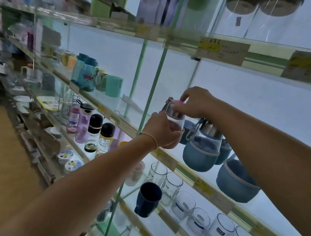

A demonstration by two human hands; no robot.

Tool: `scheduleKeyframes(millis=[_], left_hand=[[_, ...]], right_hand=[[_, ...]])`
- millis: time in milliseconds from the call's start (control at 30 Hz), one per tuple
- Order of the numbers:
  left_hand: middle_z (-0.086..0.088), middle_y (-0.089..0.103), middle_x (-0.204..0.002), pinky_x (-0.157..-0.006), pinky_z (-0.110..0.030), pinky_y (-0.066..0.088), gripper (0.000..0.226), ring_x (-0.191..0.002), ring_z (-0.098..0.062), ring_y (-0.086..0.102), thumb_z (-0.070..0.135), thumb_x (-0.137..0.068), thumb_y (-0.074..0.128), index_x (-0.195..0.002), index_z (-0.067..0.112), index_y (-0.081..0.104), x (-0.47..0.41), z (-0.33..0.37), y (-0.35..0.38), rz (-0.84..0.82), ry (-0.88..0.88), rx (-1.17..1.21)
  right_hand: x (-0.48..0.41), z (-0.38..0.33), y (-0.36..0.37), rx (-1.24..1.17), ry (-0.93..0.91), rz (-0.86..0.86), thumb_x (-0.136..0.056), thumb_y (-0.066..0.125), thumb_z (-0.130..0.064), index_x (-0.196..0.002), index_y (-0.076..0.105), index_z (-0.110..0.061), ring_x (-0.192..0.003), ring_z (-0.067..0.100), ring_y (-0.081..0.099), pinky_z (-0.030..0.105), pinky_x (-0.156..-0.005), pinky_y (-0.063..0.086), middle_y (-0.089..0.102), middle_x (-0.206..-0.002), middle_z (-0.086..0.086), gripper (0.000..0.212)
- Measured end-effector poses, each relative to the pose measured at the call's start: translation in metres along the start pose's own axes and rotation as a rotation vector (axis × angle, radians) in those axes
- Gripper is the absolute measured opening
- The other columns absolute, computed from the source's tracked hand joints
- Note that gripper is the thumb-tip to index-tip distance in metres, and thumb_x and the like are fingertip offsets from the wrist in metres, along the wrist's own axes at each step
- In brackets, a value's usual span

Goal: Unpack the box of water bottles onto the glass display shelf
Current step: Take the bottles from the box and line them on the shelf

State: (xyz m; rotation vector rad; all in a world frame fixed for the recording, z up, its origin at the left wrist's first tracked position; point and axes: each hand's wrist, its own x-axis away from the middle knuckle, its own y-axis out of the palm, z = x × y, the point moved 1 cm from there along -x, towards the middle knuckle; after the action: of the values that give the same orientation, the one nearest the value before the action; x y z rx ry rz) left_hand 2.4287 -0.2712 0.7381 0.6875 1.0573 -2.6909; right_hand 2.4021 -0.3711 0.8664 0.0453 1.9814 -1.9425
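The glass shelf (181,169) runs away to the left on a slant, one of several tiers, with a vertical glass divider just left of the working spot. On it, to the right, stand blue bottles (201,151), round-bodied in soft-looking sleeves with carry loops, packed close together. The box is not in view.

The bottle (175,119) being placed is smaller, with a clear body and a pink lid (177,102). It is held tilted at the shelf's front edge, just left of the blue bottles. Whether its base already touches the glass cannot be told, because the left hand covers it.

The left hand (161,132) is wrapped round the lower body, fingers curled about it. The right hand (194,103) pinches the lid from above with fingertips and thumb.

The body looks like bare glass or hard clear plastic, so it is probably stiff, smooth and rather slippery, and light if empty. If it is glass, it would chip against the shelf or a neighbour. The safest hold is likely the one in use, with the palm round the body taking the weight. The lid grip should only steer, since a lid can turn or come loose. Setting it down wants a flat, gentle landing on the base, kept off the blue bottles and back from the edge.
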Motion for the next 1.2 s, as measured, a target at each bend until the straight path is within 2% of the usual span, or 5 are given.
scheduleKeyframes(millis=[400,667,900,1033,1200], left_hand=[[-0.006,0.065,-0.111,-0.073,-0.022,0.042,0.073,-0.086,-0.015,0.054,0.053,-0.073,0.077,-0.124,0.011,0.047,0.001,-0.005,0.004,0.102,0.039,0.057],[-0.005,0.066,-0.113,-0.083,-0.028,0.055,0.077,-0.098,-0.021,0.064,0.055,-0.069,0.077,-0.126,0.012,0.048,0.009,0.004,-0.004,0.184,0.063,0.065],[-0.009,0.060,-0.117,-0.088,-0.035,0.054,0.081,-0.105,-0.023,0.056,0.061,-0.071,0.074,-0.128,0.011,0.044,0.032,0.028,-0.028,0.205,0.102,0.006],[-0.009,0.056,-0.116,-0.086,-0.032,0.051,0.083,-0.104,-0.022,0.054,0.063,-0.069,0.074,-0.127,0.011,0.043,0.054,0.041,-0.043,0.223,0.090,-0.053],[-0.006,0.050,-0.114,-0.080,-0.028,0.050,0.085,-0.095,-0.018,0.052,0.061,-0.068,0.076,-0.128,0.015,0.038,0.083,0.056,-0.056,0.217,0.067,-0.085]], right_hand=[[-0.003,-0.004,0.004,-0.014,0.020,0.048,-0.082,0.072,-0.049,-0.102,0.071,-0.006,-0.082,0.017,0.051,0.028,-0.071,0.041,0.068,-0.102,0.009,0.048],[0.012,-0.005,-0.005,-0.126,0.013,0.115,-0.079,0.075,-0.043,-0.094,0.068,-0.010,-0.074,0.012,0.051,0.020,-0.058,0.038,0.064,-0.093,0.003,0.037],[0.033,-0.003,-0.026,-0.177,-0.008,0.191,-0.078,0.074,-0.044,-0.096,0.072,-0.007,-0.093,0.021,0.062,0.028,-0.067,0.049,0.068,-0.099,0.008,0.041],[0.051,-0.003,-0.036,-0.237,-0.045,0.201,-0.081,0.074,-0.045,-0.094,0.073,-0.009,-0.073,0.009,0.051,0.023,-0.060,0.041,0.067,-0.099,0.006,0.039],[0.073,-0.001,-0.044,-0.312,-0.070,0.197,-0.079,0.077,-0.046,-0.091,0.073,-0.012,-0.071,0.006,0.048,0.021,-0.060,0.040,0.062,-0.090,-0.003,0.036]])
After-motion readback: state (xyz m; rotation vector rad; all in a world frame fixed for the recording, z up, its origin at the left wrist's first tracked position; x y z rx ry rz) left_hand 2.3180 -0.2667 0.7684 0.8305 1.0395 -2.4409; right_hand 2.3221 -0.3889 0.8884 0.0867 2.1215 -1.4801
